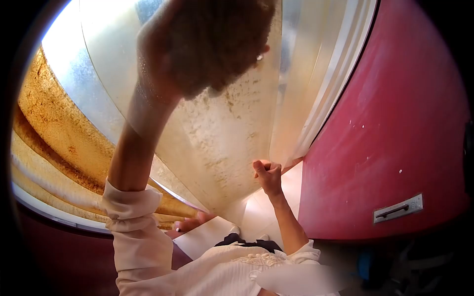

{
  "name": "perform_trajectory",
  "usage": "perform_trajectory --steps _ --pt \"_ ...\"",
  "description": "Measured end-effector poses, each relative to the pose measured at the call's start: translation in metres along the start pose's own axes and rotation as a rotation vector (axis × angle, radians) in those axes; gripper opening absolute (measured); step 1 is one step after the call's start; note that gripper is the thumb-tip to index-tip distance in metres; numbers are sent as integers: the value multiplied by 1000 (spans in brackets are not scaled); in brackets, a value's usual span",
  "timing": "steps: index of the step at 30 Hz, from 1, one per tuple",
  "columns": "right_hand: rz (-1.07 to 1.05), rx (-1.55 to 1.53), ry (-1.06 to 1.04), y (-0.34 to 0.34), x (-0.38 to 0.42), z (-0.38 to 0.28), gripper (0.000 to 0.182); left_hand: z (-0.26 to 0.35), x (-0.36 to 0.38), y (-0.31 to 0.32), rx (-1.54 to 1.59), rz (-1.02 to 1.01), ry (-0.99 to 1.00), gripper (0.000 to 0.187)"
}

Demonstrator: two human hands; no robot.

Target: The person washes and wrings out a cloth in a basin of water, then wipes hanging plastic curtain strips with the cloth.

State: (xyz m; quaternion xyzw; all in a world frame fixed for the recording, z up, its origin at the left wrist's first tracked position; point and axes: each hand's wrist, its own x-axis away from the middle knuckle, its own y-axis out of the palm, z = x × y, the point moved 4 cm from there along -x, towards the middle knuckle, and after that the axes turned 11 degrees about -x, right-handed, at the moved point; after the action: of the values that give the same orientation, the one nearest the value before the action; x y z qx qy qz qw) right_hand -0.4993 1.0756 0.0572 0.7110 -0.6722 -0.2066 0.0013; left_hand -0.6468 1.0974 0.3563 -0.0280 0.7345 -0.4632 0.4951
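Note:
My left hand (160,64) is raised high in front of me, wrapped around a dark, shaggy brown wash mitt or cloth (222,44). Backlight makes the mitt's far side and my fingers hard to read. Behind it stands a pale, translucent panel (222,133) with brown smears across its middle. Wet specks show on my left wrist. Lower down, my right hand (268,175) is closed in a fist, thumb on top, near the panel's lower right edge. Whether anything lies inside that fist is hidden.
A red door or panel (385,123) with a metal handle (397,209) fills the right side. On the left is a curved, yellow-brown stained surface (64,113). Small reddish things (190,223) sit low left. Below are white floor (256,212) and my shoes. Dark clutter (390,266) lies bottom right.

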Motion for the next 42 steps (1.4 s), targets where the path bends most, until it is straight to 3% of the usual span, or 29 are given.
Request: perform_trajectory --steps 4,6,7,10,11,12,13,15,16,17,19,21,22,24,26,27,30,31,34,36,38,40,41,42 --pt "66 24 2 -3 1 0 49 58 89 72 305 -583 -160 35" --pt "111 -9 31 -3 14 3 38 50 124 123 379 -742 -197 34" --pt "119 -65 23 1 21 3 32 34 151 156 676 -727 -281 32" --pt "222 113 -79 -4 23 -10 33 26 209 174 1407 -658 -662 41" --pt "158 210 -101 -13 23 -6 40 24 235 179 1372 -594 -535 46" --pt "152 173 -170 -14 23 -8 43 30 242 179 1322 -655 -663 55" --pt "157 137 -233 -15 24 -10 45 32 242 174 1309 -598 -599 53" --pt "188 139 -193 -13 33 -16 47 27 214 133 842 -587 -228 39" --pt "193 145 -171 -14 31 -19 49 21 193 114 971 -540 -276 46" --pt "188 151 -172 -15 29 -20 49 13 158 81 1358 -438 -355 53" --pt "216 158 -205 -15 31 -19 52 3 94 11 1994 -281 -216 67" --pt "228 149 -213 -13 32 -16 53 0 70 -42 1833 -101 -68 78" --pt "225 159 -224 -14 33 -13 53 7 73 -42 1827 -99 -86 78" --pt "226 200 -257 -12 36 -15 53 23 80 -31 1318 67 -396 64" --pt "270 179 -231 -13 33 -22 53 35 104 -7 1149 129 -647 48" --pt "312 163 -203 -16 35 -23 53 41 131 18 1239 125 -777 36" --pt "263 164 -181 -18 36 -21 53 57 214 72 1237 -103 -919 27" --pt "238 161 -164 -18 39 -21 52 68 230 82 1251 -36 -936 25" --pt "139 60 -118 -23 46 -16 50 88 295 116 1255 -151 -1162 24" --pt "68 37 -31 -20 50 -23 46 109 340 143 1014 -353 -1070 28" --pt "-71 -14 118 -23 56 -11 30 131 390 180 1076 -284 -1061 33" --pt "-229 -103 209 -29 64 -1 24 133 391 177 1110 -268 -1101 37" --pt "-280 -195 267 -33 72 5 24 137 382 163 1101 -563 -1202 42" --pt "-329 -196 347 -41 80 11 25 131 382 158 1122 -606 -1220 46"
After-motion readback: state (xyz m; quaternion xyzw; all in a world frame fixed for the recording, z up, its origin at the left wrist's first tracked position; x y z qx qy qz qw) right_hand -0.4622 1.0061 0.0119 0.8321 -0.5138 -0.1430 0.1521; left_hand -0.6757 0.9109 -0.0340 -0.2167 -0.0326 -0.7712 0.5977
